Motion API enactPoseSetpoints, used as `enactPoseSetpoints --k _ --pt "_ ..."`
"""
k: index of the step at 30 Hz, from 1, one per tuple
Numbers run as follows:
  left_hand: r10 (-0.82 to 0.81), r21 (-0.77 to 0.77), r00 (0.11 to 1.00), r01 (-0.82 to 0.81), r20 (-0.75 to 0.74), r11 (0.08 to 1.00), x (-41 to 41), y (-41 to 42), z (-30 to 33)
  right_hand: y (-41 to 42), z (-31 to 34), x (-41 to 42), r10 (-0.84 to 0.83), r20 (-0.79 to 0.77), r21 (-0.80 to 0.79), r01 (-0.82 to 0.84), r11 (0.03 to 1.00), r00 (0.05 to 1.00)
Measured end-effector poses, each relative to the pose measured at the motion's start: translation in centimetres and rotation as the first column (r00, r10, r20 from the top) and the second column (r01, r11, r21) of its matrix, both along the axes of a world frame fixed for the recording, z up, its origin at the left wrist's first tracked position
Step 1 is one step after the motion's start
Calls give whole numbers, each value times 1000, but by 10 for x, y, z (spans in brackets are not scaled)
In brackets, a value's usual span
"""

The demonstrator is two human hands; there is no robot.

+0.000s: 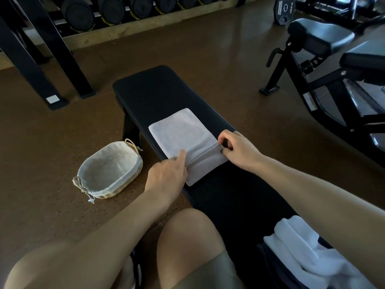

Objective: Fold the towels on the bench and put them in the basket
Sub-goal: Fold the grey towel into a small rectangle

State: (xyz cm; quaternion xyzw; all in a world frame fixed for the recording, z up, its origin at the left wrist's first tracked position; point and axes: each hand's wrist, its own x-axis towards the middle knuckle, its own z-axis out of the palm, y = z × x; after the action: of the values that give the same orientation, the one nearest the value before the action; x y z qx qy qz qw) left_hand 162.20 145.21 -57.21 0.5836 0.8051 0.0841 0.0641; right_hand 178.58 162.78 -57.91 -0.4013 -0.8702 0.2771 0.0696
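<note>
Both your hands, left (pixel 166 174) and right (pixel 237 149), pinch one grey towel (pixel 179 132) on the bench (pixel 158 88); one white towel (pixel 308 247) waits, one basket (pixel 108 170) alongside.

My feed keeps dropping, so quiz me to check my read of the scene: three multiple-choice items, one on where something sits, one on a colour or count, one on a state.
1. Where is the basket?
A. On the floor to the left of the bench
B. On the bench beside the towel
C. On the person's lap

2. What colour is the towel being folded?
A. Dark blue
B. Light grey
C. Red

3. What is inside the basket?
A. Two folded towels
B. One crumpled towel
C. Only its cloth liner shows

Answers:
1 A: it stands on the brown floor by the bench leg.
2 B: it lies pale grey under the left hand and right hand, whose fingers hold its near fold.
3 C: only bare liner shows; no towel.
</note>
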Motion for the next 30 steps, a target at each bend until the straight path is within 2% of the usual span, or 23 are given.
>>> enactPoseSetpoints --k 2,5,7,9,14,18,23,25,27,30 --pt "-165 48 969 176 -186 983 1 2 -1 -4 -3 -2 30 -35 139 -25 990 999" --pt "-428 19 845 457 -321 889 5 7 -3 -10 -12 -6 211 11 379 -200 904 977" --pt "-488 -35 791 512 -369 858 6 9 -1 -8 -19 -7 318 78 503 -313 806 945" --pt "-466 -45 812 483 -352 875 6 8 -1 -6 -19 -7 361 99 523 -357 774 927" --pt "-364 7 898 378 -248 926 12 4 -5 -3 -6 4 394 202 392 -443 807 897" --pt "-344 -22 910 349 -230 937 15 2 -15 0 4 8 422 274 235 -486 842 864" --pt "-274 19 944 282 -184 959 11 -1 -11 7 12 -2 413 238 177 -457 872 879" --pt "-201 93 979 204 -42 975 7 -1 -5 12 14 -6 382 195 121 -409 904 903" --pt "-80 148 983 55 168 987 -4 1 1 18 17 -10 300 107 -18 -300 954 948" --pt "34 146 896 -109 443 983 -24 5 5 31 23 -21 151 16 -236 -143 961 988"
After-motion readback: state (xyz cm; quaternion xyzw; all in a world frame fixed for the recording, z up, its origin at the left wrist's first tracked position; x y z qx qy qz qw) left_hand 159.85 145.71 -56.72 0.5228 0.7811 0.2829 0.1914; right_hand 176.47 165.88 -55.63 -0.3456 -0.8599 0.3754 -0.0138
